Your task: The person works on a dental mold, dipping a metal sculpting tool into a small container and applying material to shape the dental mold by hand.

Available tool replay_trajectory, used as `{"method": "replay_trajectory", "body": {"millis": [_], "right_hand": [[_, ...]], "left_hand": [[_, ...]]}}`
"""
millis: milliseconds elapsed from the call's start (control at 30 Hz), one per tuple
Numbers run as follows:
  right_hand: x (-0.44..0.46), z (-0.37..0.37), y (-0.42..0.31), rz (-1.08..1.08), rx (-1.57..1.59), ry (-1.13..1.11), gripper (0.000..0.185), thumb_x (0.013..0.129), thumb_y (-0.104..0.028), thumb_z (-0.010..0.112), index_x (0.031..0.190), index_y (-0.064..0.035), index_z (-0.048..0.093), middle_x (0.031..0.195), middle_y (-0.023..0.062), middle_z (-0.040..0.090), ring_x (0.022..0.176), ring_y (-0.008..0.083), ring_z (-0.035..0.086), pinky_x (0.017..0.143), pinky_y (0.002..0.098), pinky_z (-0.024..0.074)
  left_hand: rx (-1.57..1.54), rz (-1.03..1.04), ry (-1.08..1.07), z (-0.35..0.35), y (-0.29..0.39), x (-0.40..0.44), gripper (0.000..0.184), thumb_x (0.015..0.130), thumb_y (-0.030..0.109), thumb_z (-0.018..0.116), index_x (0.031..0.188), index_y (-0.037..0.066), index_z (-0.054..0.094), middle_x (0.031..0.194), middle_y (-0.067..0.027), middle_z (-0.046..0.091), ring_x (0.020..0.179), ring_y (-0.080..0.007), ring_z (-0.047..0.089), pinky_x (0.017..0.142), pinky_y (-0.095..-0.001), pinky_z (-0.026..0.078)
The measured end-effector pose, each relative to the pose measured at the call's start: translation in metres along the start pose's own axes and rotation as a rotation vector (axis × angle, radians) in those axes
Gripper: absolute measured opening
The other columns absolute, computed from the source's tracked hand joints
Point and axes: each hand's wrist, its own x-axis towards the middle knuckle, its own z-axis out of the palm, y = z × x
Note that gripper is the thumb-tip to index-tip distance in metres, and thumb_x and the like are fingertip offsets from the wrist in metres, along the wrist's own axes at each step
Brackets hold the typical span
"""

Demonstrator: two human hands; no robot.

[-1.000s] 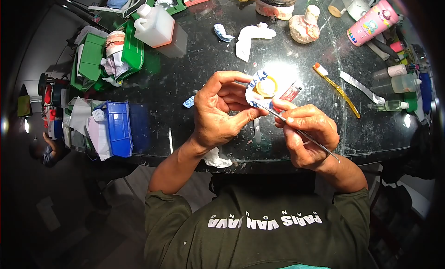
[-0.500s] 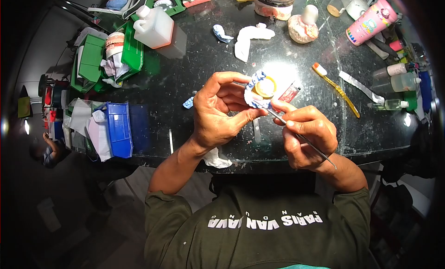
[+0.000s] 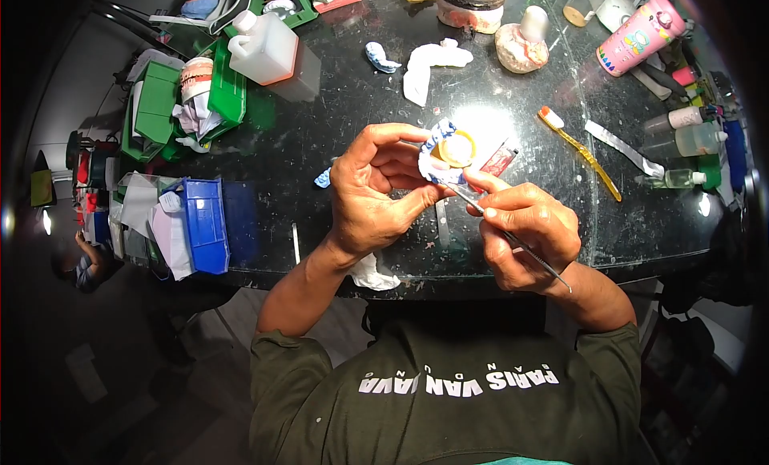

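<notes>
My left hand (image 3: 370, 197) is closed around a curved blue-and-white dental piece (image 3: 430, 165), its thumb and fingertips on the near and left edges. In my right hand (image 3: 530, 229) is a thin metal dental instrument (image 3: 538, 259), gripped like a pen. Its working end points at the lower edge of the dental piece; whether it touches is too small to tell. The back end sticks out toward my right wrist. Just beyond the piece shows a round yellow dish (image 3: 458, 148) with pale contents, partly covered by it.
On the black table lie a yellow toothbrush (image 3: 589, 161), a white curved piece (image 3: 420, 76) and a small blue-white piece (image 3: 381, 58). A plastic jug (image 3: 260, 52), green bin (image 3: 228, 96) and blue bin (image 3: 207, 225) stand left. A pink bottle (image 3: 641, 36) lies back right.
Both hands have shifted slightly left, carrying the dental piece and the instrument with them. The grips look the same.
</notes>
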Motion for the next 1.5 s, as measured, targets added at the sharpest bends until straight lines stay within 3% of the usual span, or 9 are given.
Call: {"method": "replay_trajectory", "body": {"millis": [233,533,1233,1500], "right_hand": [[0.0001,-0.0023,-0.0008,-0.001,0.000,-0.033,0.026,0.074,0.014,0.072,0.097,0.0033,0.069,0.091,0.0207,0.076,0.097,0.0411,0.080,0.081,0.0432,0.0674],[-0.0010,0.0009,-0.0011,0.057,0.136,0.048,0.017,0.081,0.014,0.068,0.094,0.0054,0.064,0.085,0.0193,0.072,0.078,0.0262,0.078,0.096,0.0573,0.0638],[-0.0021,0.0033,0.0003,0.093,0.182,0.052,0.020,0.082,0.019,0.062,0.097,0.0069,0.064,0.086,0.0186,0.072,0.082,0.0259,0.079,0.099,0.0585,0.0620],[-0.0029,0.0005,0.0008,0.098,0.142,0.056,0.021,0.078,0.017,0.066,0.096,0.0062,0.065,0.087,0.0197,0.072,0.085,0.0289,0.079,0.095,0.0532,0.0645]], "left_hand": [[0.067,0.053,-0.005,-0.0017,-0.0031,-0.0001,0.059,0.081,-0.018,0.082,0.132,-0.003,0.054,0.114,-0.0166,0.071,0.107,-0.0232,0.076,0.094,-0.0355,0.067],[0.127,0.116,-0.024,0.0005,-0.0014,-0.0003,0.059,0.080,-0.016,0.084,0.130,-0.002,0.056,0.110,-0.0165,0.074,0.105,-0.0218,0.076,0.092,-0.0353,0.068],[0.182,0.146,-0.028,-0.0001,-0.0035,0.0002,0.059,0.080,-0.014,0.086,0.129,-0.002,0.058,0.113,-0.0153,0.074,0.106,-0.0206,0.076,0.091,-0.0335,0.067],[0.124,0.057,-0.016,0.0020,0.0017,0.0005,0.060,0.080,-0.016,0.084,0.131,-0.003,0.055,0.113,-0.0157,0.073,0.108,-0.0218,0.076,0.094,-0.0347,0.067]]}}
